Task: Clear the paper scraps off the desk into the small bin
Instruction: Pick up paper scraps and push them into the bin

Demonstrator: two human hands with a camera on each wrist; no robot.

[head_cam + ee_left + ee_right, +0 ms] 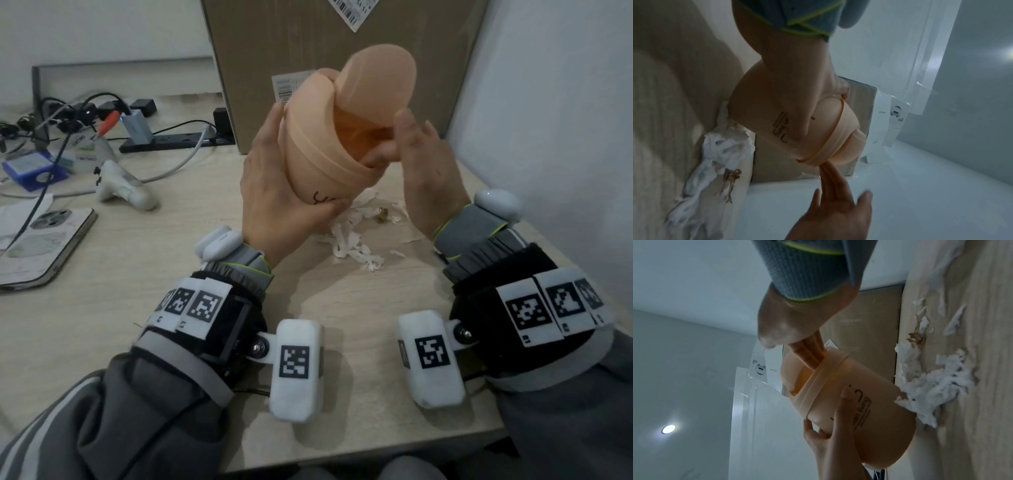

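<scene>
A small peach bin [318, 154] [764, 104] [869, 410] is held tilted above the desk, and its swing lid [376, 82] is tipped up. My left hand [274, 192] [797, 73] [830, 443] grips the bin's body from the left and below. The straight fingers of my right hand [424, 171] [834, 216] [789, 327] reach into the bin's mouth under the lid. A heap of white paper scraps [352, 246] [715, 154] [937, 386] lies on the desk just under the bin, with a small brown scrap [383, 216] among them.
A tall cardboard box [342, 68] stands right behind the bin, and a white wall [548, 102] closes off the right side. To the left are a power strip with cables [171, 140], a white controller [126, 186], a blue box [30, 169] and a phone [44, 240].
</scene>
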